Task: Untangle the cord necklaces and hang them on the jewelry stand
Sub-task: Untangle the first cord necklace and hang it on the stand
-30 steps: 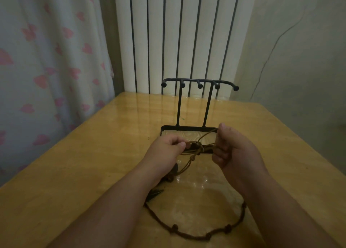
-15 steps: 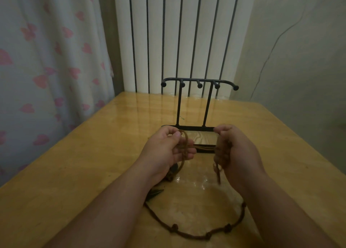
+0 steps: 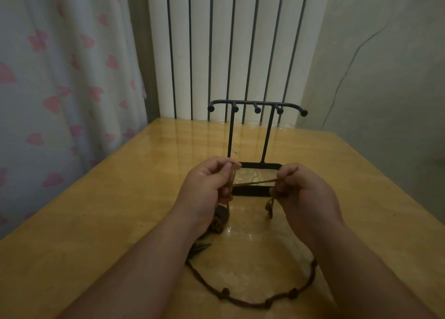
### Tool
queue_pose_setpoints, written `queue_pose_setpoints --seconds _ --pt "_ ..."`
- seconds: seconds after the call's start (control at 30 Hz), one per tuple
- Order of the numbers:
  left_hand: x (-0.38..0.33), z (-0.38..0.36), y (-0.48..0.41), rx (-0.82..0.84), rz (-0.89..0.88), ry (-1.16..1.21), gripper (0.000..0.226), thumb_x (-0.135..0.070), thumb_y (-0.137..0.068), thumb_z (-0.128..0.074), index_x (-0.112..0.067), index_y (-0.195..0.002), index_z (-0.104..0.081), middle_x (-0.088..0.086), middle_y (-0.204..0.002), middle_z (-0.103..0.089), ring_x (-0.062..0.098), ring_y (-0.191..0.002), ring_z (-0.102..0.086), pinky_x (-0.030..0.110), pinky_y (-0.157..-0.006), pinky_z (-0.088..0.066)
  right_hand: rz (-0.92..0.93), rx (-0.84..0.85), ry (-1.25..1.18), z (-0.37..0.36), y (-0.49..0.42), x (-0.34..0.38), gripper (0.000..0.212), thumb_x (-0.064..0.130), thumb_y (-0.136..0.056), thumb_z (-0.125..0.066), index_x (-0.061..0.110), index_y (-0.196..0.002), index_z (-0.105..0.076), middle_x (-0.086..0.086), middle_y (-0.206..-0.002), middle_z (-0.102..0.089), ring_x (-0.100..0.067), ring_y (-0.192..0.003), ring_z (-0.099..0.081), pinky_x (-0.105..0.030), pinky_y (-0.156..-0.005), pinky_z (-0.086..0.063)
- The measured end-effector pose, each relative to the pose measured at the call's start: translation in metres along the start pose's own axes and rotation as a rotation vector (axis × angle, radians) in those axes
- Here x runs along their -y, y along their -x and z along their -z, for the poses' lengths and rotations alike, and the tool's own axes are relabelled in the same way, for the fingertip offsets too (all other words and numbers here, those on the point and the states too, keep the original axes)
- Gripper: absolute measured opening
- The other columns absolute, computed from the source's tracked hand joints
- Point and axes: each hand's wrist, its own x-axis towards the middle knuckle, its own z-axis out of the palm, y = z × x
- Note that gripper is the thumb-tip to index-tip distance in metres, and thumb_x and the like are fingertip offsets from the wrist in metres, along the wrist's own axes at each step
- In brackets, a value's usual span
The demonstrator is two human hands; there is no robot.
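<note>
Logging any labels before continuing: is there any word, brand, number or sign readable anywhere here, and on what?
None readable. The jewelry stand, the tan cord pinched by the left hand and right hand, the dark knotted necklace and the table carry no text; the curtain shows only pink hearts.

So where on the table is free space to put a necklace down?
Free: the table left of the left hand, toward the curtain, and right of the right hand. Crowded: the near middle, where the dark knotted necklace lies, and before the jewelry stand, where both hands pinch the tan cord.
</note>
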Motion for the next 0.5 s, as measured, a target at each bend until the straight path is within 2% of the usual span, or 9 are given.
queue_pose_setpoints --seconds 0.13,0.27,0.33,0.4,0.43,0.5 --pt "-0.0001 0.0000 -0.0017 -0.114 -0.013 0.031 0.031 -0.013 -0.103 -0.042 -0.020 -0.083 -0.064 -0.011 -0.052 -0.052 0.003 -0.042 -0.045 0.022 -0.043 -0.032 -0.023 0.085 0.014 -0.0009 0.0017 0.0001 0.029 -0.011 -0.083 -0.038 0.003 -0.087 -0.063 -0.015 -0.084 -0.054 -0.019 -0.064 -0.046 -0.031 -0.060 -0.041" --pt "0.0021 0.0038 -0.0058 -0.167 -0.040 0.105 0.039 -0.014 -0.103 -0.041 -0.025 -0.075 -0.066 -0.007 -0.054 -0.046 0.007 -0.044 -0.041 0.025 -0.047 -0.032 -0.146 0.171 0.124 0.0020 0.0041 0.0008 0.035 -0.010 -0.078 -0.039 0.004 -0.100 -0.062 -0.026 -0.106 -0.057 -0.017 -0.055 -0.042 -0.028 -0.049 -0.035" --pt "0.0039 0.0041 -0.0071 -0.175 -0.045 0.150 0.042 -0.016 -0.103 -0.041 -0.027 -0.072 -0.067 -0.005 -0.055 -0.043 0.009 -0.047 -0.038 0.027 -0.050 -0.032 -0.149 0.235 0.252 0.0018 0.0044 0.0009 0.043 -0.015 -0.077 -0.045 0.011 -0.107 -0.062 -0.019 -0.119 -0.058 -0.019 -0.070 -0.052 -0.031 -0.056 -0.044" --pt "0.0043 0.0039 -0.0078 -0.193 -0.054 0.181 0.044 -0.017 -0.104 -0.041 -0.029 -0.071 -0.068 -0.004 -0.057 -0.042 0.011 -0.049 -0.036 0.028 -0.051 -0.032 -0.104 0.251 0.533 -0.0021 0.0047 -0.0011 0.054 -0.017 -0.076 -0.055 0.025 -0.109 -0.060 -0.004 -0.124 -0.054 -0.021 -0.099 -0.056 -0.036 -0.075 -0.055" --pt "0.0039 0.0040 -0.0079 -0.209 -0.059 0.193 0.044 -0.017 -0.104 -0.041 -0.029 -0.071 -0.068 -0.004 -0.057 -0.042 0.012 -0.050 -0.036 0.029 -0.052 -0.031 -0.077 0.235 0.711 -0.0047 0.0044 -0.0030 0.057 -0.015 -0.076 -0.059 0.031 -0.109 -0.057 0.004 -0.123 -0.051 -0.020 -0.107 -0.055 -0.036 -0.079 -0.056" --pt "0.0026 0.0051 -0.0086 -0.243 -0.066 0.228 0.043 -0.015 -0.103 -0.041 -0.027 -0.072 -0.067 -0.003 -0.057 -0.041 0.012 -0.050 -0.036 0.029 -0.052 -0.031 -0.013 0.200 0.963 -0.0067 0.0021 -0.0078 0.059 -0.009 -0.078 -0.065 0.037 -0.111 -0.051 0.012 -0.119 -0.048 -0.016 -0.110 -0.055 -0.031 -0.078 -0.057"
